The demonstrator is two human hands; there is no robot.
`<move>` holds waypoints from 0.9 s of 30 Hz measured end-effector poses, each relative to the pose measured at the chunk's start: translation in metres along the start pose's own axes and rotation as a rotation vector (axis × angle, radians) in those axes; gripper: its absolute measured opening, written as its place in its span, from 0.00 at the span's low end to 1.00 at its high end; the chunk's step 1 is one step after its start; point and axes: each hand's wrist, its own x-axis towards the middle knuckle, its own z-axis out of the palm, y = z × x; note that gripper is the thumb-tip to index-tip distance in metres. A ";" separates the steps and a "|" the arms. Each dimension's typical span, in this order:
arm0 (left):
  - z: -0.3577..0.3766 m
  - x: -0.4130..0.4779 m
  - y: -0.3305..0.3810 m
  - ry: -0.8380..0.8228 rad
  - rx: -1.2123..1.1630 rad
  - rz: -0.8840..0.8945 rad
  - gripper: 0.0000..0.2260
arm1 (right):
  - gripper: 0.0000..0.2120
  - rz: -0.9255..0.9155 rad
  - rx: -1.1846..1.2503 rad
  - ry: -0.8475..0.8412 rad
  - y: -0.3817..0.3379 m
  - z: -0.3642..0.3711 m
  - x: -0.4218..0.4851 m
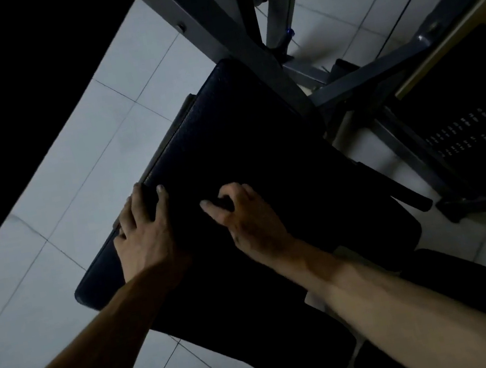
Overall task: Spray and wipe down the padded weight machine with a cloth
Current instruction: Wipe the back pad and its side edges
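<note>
The black pad (226, 129) runs diagonally through the centre of the frame, bolted to a grey steel frame (246, 33) over the pale tiled floor (93, 134). Its grained vinyl skin looks soft over firm foam, probably slick once wet, and fixed, so it wants bracing rather than lifting. The left hand (144, 231) has its grip wrapped over the pad's left edge. The right hand (240, 213) rests on top with fingers curled; whether they bunch a dark cloth I cannot tell.

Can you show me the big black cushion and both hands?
black cushion (242, 126): head view, bare top surface.
left hand (145, 236): head view, back of the hand.
right hand (248, 216): head view, back of the hand.
</note>
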 end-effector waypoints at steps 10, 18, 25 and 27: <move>0.007 0.000 -0.002 0.007 -0.049 -0.010 0.60 | 0.10 0.503 0.035 0.386 0.036 -0.025 0.075; 0.018 -0.007 -0.005 0.053 -0.078 -0.149 0.66 | 0.19 -0.200 -0.069 0.046 0.001 -0.003 0.047; 0.024 -0.002 -0.016 0.069 -0.173 -0.192 0.67 | 0.20 0.460 0.089 0.395 0.051 -0.037 0.140; 0.024 -0.002 -0.015 0.061 -0.182 -0.204 0.67 | 0.20 0.493 0.091 0.390 0.017 -0.026 0.141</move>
